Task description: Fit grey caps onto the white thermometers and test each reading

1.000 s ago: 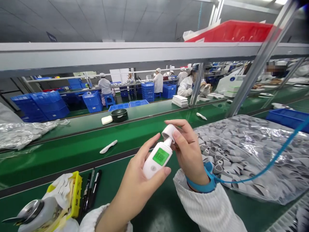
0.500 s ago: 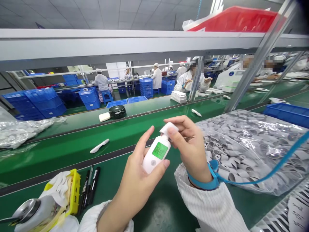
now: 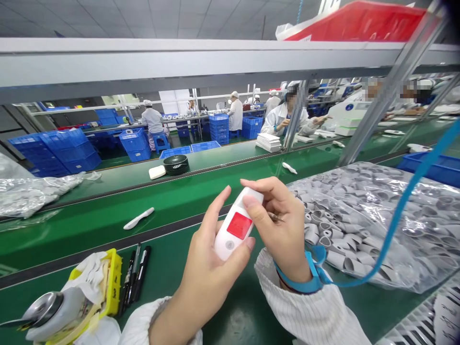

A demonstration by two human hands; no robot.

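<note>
A white digital thermometer (image 3: 222,235) with a lit red screen lies tilted in my left hand (image 3: 201,268), its thumb along the lower right edge and its fingers behind. My right hand (image 3: 282,223) pinches the white cap (image 3: 257,193) at the thermometer's upper end, thumb on the front. The cap sits against the body with no gap showing. A blue wrist strap (image 3: 305,279) with a cord circles my right wrist. The fingers behind the thermometer are partly hidden.
To the right lies a clear bag of grey cone-shaped parts (image 3: 345,235). Black pens (image 3: 141,273) and a yellow basket (image 3: 115,282) stand left, beside a metal-topped bottle (image 3: 63,314). The green conveyor (image 3: 89,230) carries white pieces (image 3: 139,218). A metal post (image 3: 384,91) rises at right.
The screen has turned from green with digits to red. The cap, tilted and apart from the body before, now sits in line against it. The white piece on the conveyor has shifted left.
</note>
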